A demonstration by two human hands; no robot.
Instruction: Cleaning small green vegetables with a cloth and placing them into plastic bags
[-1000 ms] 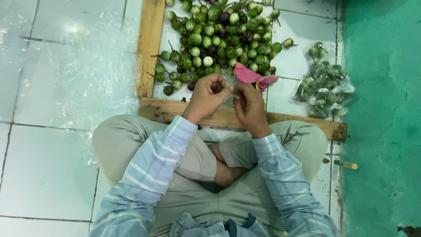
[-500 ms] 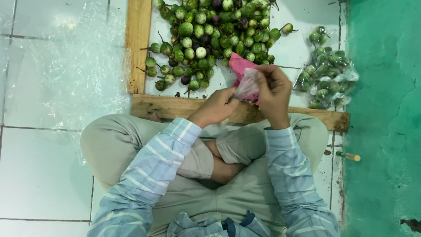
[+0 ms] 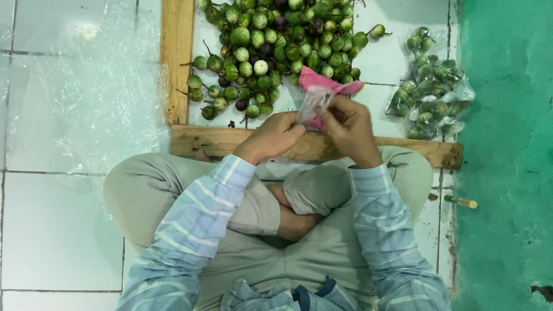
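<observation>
I sit cross-legged on a tiled floor behind a wooden frame [image 3: 311, 144]. My left hand [image 3: 272, 136] and my right hand [image 3: 348, 128] meet above the frame's near plank and both pinch a thin clear plastic bag [image 3: 314, 102], crumpled between the fingers. Just behind the bag lies a pink cloth [image 3: 328, 85]. A heap of small round green eggplants [image 3: 276, 52], a few of them purple, fills the floor inside the frame beyond my hands.
Filled clear bags of the same eggplants [image 3: 429, 86] lie at the right by a green painted wall [image 3: 507, 155]. A sheet of clear plastic [image 3: 86, 86] covers the tiles at the left. A small wooden peg [image 3: 461, 201] lies near my right knee.
My hands went up and right with the bag, then came back toward the middle. The bag now shows as a crumpled strip between both hands, and the pink cloth lies behind it.
</observation>
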